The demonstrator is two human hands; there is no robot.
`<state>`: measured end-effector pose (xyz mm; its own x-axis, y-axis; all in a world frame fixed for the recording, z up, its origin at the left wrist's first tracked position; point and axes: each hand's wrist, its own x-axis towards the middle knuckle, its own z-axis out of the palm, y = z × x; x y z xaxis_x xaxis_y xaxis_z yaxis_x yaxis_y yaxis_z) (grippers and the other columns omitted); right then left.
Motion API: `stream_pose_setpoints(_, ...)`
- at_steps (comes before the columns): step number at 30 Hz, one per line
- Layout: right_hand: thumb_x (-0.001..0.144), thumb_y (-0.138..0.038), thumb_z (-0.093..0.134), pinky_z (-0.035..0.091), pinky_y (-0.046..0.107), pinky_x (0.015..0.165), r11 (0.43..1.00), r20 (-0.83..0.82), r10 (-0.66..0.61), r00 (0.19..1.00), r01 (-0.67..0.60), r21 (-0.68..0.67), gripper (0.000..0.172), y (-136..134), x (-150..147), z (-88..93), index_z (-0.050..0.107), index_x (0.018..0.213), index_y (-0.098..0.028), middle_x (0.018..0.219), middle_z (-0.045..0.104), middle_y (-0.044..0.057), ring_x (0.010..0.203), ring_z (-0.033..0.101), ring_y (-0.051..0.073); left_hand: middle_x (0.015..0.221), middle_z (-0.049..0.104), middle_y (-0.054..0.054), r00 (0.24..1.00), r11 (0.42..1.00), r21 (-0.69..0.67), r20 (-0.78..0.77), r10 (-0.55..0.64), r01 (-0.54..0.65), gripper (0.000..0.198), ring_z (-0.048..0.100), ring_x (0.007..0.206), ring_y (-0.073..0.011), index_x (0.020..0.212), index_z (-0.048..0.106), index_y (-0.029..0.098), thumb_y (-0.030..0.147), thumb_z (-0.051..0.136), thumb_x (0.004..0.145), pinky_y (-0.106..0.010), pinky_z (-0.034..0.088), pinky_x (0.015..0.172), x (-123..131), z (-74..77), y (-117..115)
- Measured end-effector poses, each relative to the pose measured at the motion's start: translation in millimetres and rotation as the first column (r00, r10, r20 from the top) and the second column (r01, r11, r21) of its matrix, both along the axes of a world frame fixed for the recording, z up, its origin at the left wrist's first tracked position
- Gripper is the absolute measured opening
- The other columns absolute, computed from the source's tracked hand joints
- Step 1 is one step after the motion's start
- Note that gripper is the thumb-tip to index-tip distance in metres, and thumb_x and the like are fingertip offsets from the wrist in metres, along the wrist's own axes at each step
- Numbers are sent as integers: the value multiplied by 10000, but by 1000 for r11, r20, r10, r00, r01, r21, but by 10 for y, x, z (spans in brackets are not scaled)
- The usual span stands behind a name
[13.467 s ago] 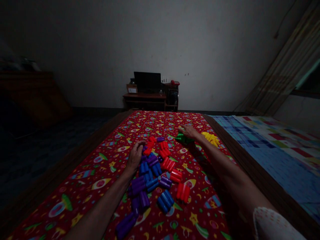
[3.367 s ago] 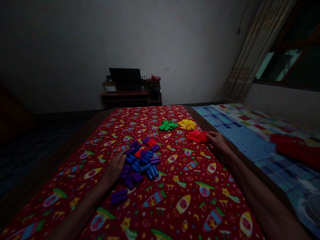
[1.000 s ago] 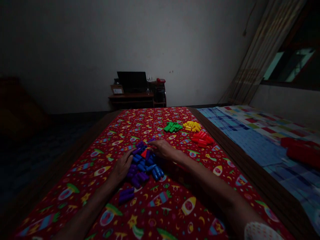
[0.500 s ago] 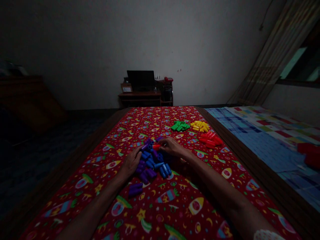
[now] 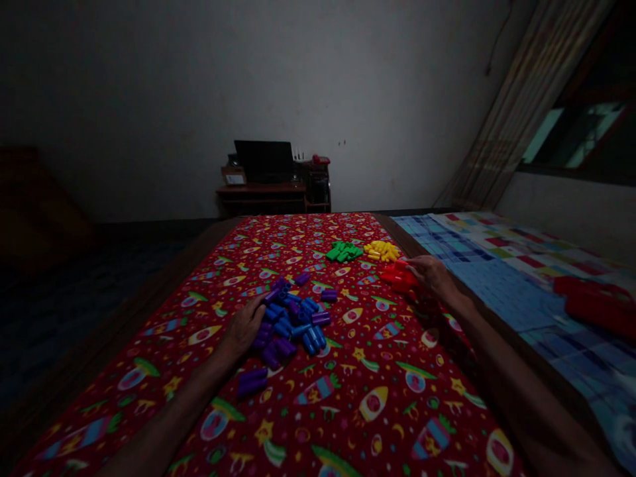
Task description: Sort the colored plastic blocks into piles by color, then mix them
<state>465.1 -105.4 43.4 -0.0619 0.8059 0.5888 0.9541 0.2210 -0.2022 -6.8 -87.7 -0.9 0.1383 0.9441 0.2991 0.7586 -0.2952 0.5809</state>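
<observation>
Right hand (image 5: 431,275) at the pile of red plastic tube blocks (image 5: 396,277) — fingers curled, hold unclear; left hand (image 5: 243,328), fingers loose, touches the blue-and-purple block heap (image 5: 294,320). Colour sorting seemingly underway — next calls for a reach to that heap.

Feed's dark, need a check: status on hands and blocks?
Left hand resting on blue-purple pile. Right hand at red pile, grip unclear. Green pile, yellow pile beyond; nothing blocking.

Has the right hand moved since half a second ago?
Yes. The right hand has gone right, away from the blue and purple pile, and is now at the red pile.
</observation>
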Motion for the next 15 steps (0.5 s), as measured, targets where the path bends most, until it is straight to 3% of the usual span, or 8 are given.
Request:
stream_pose_setpoints(5, 880, -305, 509, 515, 365, 820, 999, -61, -20, 998, 18, -31, 318, -59, 60, -7, 745, 993, -123, 969, 732, 159, 903, 679, 262, 1115, 713, -75, 1000, 1000, 10, -11, 25, -25, 546, 670, 974, -249, 1198, 631, 159, 406, 335, 810, -372, 520, 893, 1, 2, 5)
stream_pose_setpoints(9, 878, -289, 500, 525, 337, 765, 999, -230, -25, 973, 32, 26, 299, -144, -248, 69, 751, 966, -151, 947, 749, 130, 823, 702, 245, 1085, 720, -73, 1000, 1000, 8, 0, 13, -13, 547, 673, 956, -247, 1199, 630, 164, 412, 329, 816, -370, 528, 878, 10, 24, -17)
stream_pose_setpoints(12, 883, -251, 499, 506, 275, 670, 989, -213, 146, 966, -151, -5, 266, -265, -688, 61, 745, 947, -172, 865, 757, 87, 698, 687, 190, 1139, 697, -88, 1000, 1000, 15, -7, -1, 1, 560, 658, 999, -253, 1227, 610, 155, 422, 321, 828, -391, 520, 906, 4, 48, -40)
stream_pose_setpoints(15, 863, -187, 516, 455, 232, 588, 939, -70, 319, 945, -326, -111, 226, -348, -1050, 24, 737, 904, -167, 731, 733, 63, 591, 635, 152, 1198, 668, -101, 1000, 1000, 19, -20, -14, 14, 575, 634, 1057, -257, 1245, 593, 146, 429, 307, 834, -408, 495, 956, -5, 59, -53)
